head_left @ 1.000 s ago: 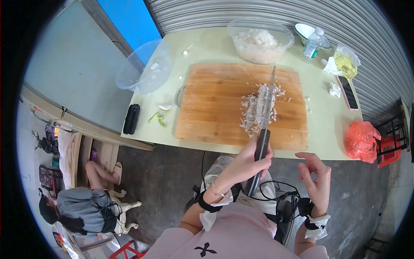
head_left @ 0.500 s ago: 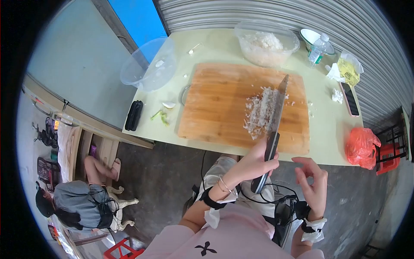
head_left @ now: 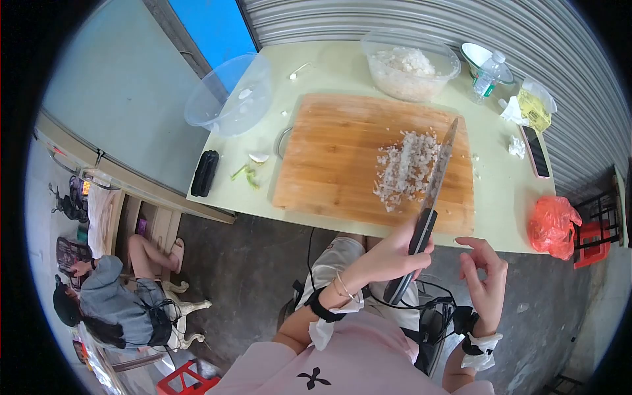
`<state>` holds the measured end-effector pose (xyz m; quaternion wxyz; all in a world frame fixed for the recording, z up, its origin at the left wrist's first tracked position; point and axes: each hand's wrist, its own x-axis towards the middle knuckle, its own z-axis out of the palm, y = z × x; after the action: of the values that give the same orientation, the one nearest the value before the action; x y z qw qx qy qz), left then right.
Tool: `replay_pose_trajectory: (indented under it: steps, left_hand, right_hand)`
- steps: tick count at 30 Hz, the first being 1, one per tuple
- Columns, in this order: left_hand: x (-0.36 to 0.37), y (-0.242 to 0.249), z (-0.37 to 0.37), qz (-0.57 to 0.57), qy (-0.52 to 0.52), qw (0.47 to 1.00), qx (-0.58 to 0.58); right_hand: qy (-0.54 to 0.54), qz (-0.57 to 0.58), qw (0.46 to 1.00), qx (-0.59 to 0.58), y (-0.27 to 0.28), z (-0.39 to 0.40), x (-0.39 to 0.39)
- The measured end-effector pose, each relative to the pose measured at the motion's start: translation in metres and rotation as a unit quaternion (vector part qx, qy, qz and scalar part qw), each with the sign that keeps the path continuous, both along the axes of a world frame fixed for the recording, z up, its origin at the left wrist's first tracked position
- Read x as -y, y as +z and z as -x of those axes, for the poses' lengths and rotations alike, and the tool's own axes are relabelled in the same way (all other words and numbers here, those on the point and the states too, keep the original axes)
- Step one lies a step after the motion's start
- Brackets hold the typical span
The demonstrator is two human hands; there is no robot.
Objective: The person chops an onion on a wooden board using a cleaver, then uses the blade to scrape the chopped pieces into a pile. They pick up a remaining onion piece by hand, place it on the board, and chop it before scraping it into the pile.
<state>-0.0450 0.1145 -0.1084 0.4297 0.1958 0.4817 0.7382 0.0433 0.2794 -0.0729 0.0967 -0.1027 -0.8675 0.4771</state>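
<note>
A large black-handled knife (head_left: pixel 440 174) is gripped in my left hand (head_left: pixel 398 253), its blade slanting up across the right part of the wooden cutting board (head_left: pixel 329 158). Beside the blade, on its left, lies a heap of finely chopped white pieces (head_left: pixel 403 168). My right hand (head_left: pixel 485 280) is held in the air off the table's front edge, fingers loosely bent and apart, with nothing in it.
Behind the board stands a clear tub of white shreds (head_left: pixel 411 66). An empty clear tub (head_left: pixel 230 99) is at left. A bottle (head_left: pixel 486 78), phone (head_left: pixel 534 151) and red bag (head_left: pixel 553 226) are at right. A seated person (head_left: pixel 125 309) is at far left.
My left hand and the knife have shifted right, away from the chopped heap. My right hand has moved slightly right. The seated person has raised an arm.
</note>
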Motion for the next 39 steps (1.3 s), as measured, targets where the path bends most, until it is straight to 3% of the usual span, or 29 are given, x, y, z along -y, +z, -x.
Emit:
replay_pose_trajectory:
  steps: [3, 7, 11, 13, 15, 17, 20, 26, 31, 39]
  left_hand:
    - [-0.009, -0.015, 0.001, 0.045, 0.024, 0.998, -0.035]
    - [-0.01, -0.004, -0.002, 0.021, 0.017, 0.999, -0.024]
    - [-0.02, -0.009, -0.003, 0.035, 0.007, 0.996, -0.087]
    - [-0.028, -0.011, -0.002, 0.037, -0.025, 0.999, -0.027]
    - [-0.037, -0.012, -0.006, 0.052, -0.012, 0.997, -0.056]
    - [-0.044, -0.015, -0.009, 0.06, 0.036, 0.989, -0.132]
    - [-0.047, -0.015, -0.013, 0.04, 0.044, 0.995, -0.078]
    - [-0.052, -0.021, -0.017, 0.022, 0.076, 0.992, -0.101]
    - [-0.045, -0.015, -0.012, 0.01, 0.075, 0.997, -0.012]
    - [-0.029, -0.011, -0.005, 0.006, 0.113, 0.993, -0.026]
  right_hand:
    - [0.009, 0.0, 1.0, 0.011, -0.002, -0.001, 0.0]
    - [0.015, 0.004, 1.0, 0.001, -0.001, -0.001, -0.001]
    - [0.015, 0.021, 0.999, 0.02, -0.003, 0.004, -0.004]
    - [0.049, 0.004, 0.998, 0.033, 0.0, 0.007, -0.003]
    - [0.03, 0.064, 0.997, 0.043, -0.002, 0.01, 0.004]
    - [0.05, 0.024, 0.996, 0.064, -0.007, 0.013, 0.0]
    - [0.029, 0.143, 0.988, 0.049, -0.01, 0.016, 0.001]
    - [0.055, 0.07, 0.991, 0.102, -0.003, 0.033, -0.005]
    - [0.081, 0.061, 0.987, 0.128, 0.0, 0.049, -0.002]
    - [0.123, 0.069, 0.979, 0.146, -0.006, 0.066, 0.008]
